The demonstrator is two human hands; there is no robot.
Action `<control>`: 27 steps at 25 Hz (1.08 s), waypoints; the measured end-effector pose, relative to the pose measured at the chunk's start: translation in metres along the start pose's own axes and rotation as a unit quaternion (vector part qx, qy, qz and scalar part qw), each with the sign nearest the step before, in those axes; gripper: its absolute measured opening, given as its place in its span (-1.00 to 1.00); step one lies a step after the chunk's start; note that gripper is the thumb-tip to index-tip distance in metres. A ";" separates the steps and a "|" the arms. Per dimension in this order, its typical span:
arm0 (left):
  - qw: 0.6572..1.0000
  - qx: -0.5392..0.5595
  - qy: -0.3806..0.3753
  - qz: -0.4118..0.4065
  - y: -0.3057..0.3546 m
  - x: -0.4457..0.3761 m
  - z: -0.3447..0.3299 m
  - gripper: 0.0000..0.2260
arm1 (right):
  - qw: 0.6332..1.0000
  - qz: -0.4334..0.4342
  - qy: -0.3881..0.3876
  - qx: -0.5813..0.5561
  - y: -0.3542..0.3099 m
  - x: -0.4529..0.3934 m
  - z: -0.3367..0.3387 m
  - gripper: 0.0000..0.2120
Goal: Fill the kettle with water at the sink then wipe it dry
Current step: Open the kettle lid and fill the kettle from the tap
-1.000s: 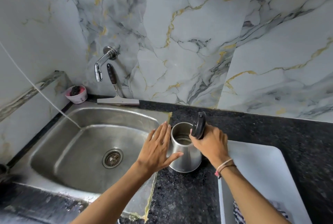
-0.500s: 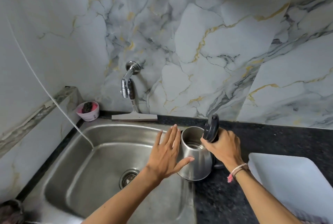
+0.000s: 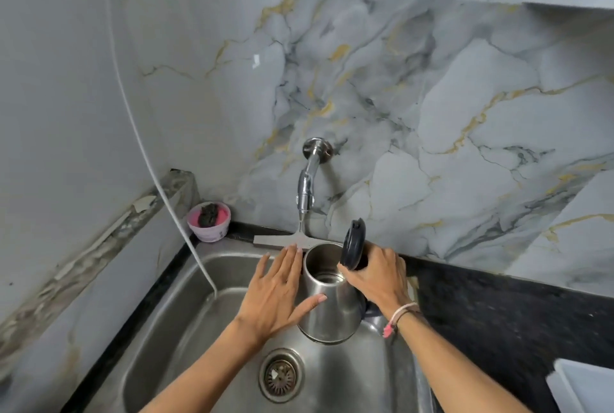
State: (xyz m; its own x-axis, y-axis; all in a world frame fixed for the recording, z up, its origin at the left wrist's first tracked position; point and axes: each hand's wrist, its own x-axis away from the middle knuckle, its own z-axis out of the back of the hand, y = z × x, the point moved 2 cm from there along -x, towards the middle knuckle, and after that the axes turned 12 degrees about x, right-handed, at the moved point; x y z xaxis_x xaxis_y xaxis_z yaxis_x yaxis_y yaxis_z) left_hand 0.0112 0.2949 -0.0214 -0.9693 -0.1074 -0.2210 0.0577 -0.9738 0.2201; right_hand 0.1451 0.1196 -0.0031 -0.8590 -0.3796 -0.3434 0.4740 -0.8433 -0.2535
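Note:
A steel kettle (image 3: 332, 313) hangs over the steel sink (image 3: 172, 339), below and in front of the wall tap (image 3: 307, 180). Its black lid (image 3: 354, 248) stands flipped open, and the inside looks empty. My right hand (image 3: 378, 276) grips the kettle's handle on the right side; the handle itself is hidden under the fingers. My left hand (image 3: 277, 293) lies flat against the kettle's left wall with fingers spread. No water runs from the tap.
A pink tub with a dark scrubber (image 3: 208, 221) sits at the sink's back left corner. A squeegee (image 3: 282, 241) leans on the wall behind the kettle. A white hose (image 3: 146, 153) drops into the sink. Black counter (image 3: 498, 323) lies to the right, with a white tray (image 3: 584, 386).
Both hands have carried the kettle left from the counter edge to over the sink, under the tap. The view has shifted left and up with it.

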 end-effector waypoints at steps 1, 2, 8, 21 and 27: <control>0.999 0.038 0.002 0.020 -0.010 -0.004 0.003 -0.15 | 1.000 0.007 -0.007 -0.002 -0.005 -0.004 -0.008 -0.65; 0.994 0.094 0.020 0.048 -0.018 -0.011 0.010 -0.22 | 1.000 0.009 -0.012 -0.008 -0.009 -0.007 -0.014 -0.63; 0.931 0.268 0.202 0.143 -0.019 -0.093 0.059 -0.51 | 0.999 -0.004 -0.006 -0.032 -0.025 -0.027 -0.025 -0.61; 0.920 0.319 0.112 0.196 -0.006 -0.142 0.063 -0.61 | 0.999 -0.025 -0.020 -0.041 -0.027 -0.048 -0.029 -0.58; 0.883 0.443 -0.065 0.137 -0.040 -0.151 0.077 -0.82 | 0.996 -0.046 -0.022 -0.068 -0.029 -0.047 -0.025 -0.67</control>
State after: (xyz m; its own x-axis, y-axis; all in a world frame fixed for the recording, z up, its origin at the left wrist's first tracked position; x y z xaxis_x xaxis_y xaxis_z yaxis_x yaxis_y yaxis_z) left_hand 0.1371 0.3651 0.0760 -0.9707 -0.2342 0.0542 0.1403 -0.3688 0.9189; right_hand 0.1768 0.1714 -0.0023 -0.9066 -0.3217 -0.2729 0.4115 -0.8172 -0.4035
